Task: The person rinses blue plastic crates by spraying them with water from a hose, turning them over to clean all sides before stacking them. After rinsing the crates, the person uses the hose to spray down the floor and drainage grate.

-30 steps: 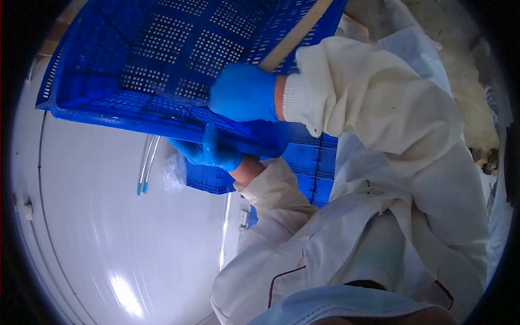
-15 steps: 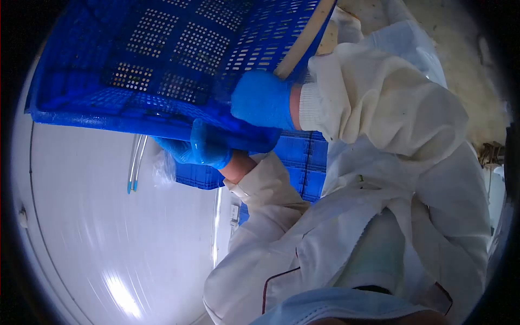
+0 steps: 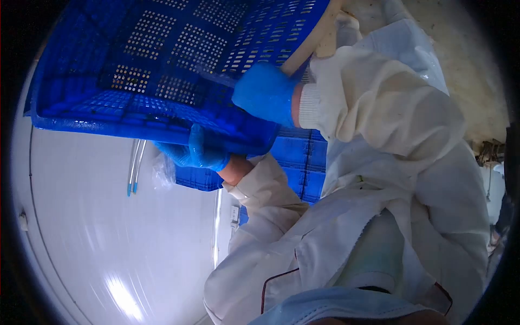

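Observation:
A large blue perforated plastic crate [image 3: 162, 116] is tilted on its side in the upper left, its open side facing me. My left hand [image 3: 196, 151], in a blue glove, holds the crate's lower rim, with the thumb up over the edge and the fingers beneath it. My right hand [image 3: 265, 95], gloved in blue too, is closed in a fist at the crate's near right end. A faint pale streak runs from this fist into the crate. What the fist holds is hidden.
Stacked blue crates [image 3: 298, 162] stand below the held crate. Two thin blue-tipped tubes [image 3: 135, 168] and clear plastic film [image 3: 162, 172] hang by the white wall [image 3: 108, 233]. A beige strip [image 3: 309, 46] runs behind my right hand.
The crate has shifted slightly, and my left hand has moved a little down with its rim. My right fist has shifted slightly upward and stays closed.

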A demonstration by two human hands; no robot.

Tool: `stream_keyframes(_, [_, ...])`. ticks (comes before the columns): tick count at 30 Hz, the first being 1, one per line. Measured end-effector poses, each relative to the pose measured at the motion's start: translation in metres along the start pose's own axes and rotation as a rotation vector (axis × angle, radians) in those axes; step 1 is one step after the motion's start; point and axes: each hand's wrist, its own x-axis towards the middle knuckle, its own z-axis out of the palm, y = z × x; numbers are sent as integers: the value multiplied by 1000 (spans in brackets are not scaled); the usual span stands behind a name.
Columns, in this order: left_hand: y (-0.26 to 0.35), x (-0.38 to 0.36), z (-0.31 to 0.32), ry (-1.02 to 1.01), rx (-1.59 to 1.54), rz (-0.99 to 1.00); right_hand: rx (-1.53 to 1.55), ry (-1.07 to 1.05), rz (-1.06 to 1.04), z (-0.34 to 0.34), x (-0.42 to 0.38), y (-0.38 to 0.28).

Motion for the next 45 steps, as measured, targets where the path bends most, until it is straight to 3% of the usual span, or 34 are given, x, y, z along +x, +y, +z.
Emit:
stream_keyframes(5, [0, -1, -1, 4, 10, -5, -58, -71, 86, 16, 10, 9])
stream_keyframes(11, [-5, -6, -7, -7, 71, 50, -289, -194, 328, 52, 1, 58])
stream_keyframes(17, [-2, -6, 2, 28, 9, 28, -210, -112, 136, 29, -5, 35])
stream_keyframes(20, [-6, -7, -6, 18, 86, 76, -275, -260, 105, 14, -3, 20])
stream_keyframes(26, [-3, -10, 1, 30, 81, 71, -207, -318, 184, 16, 1, 45])
stream_keyframes(32, [-2, -8, -1, 18, 157, 93, -267, -239, 77, 9, 4, 37])
stream_keyframes(35, [-2, -8, 2, 22, 149, 102, -120, -14, 103, 18, 6, 38])
stream_keyframes(38, [-2, -9, 4, 34, 112, 82, -157, -60, 106, 0, 12, 38])
stream_keyframes(41, [-1, -10, 3, 37, 118, 78, -186, 115, 100, 7, 13, 47])
stream_keyframes(45, [-5, -9, -3, 7, 59, 88, -138, -13, 182, 0, 10, 46])
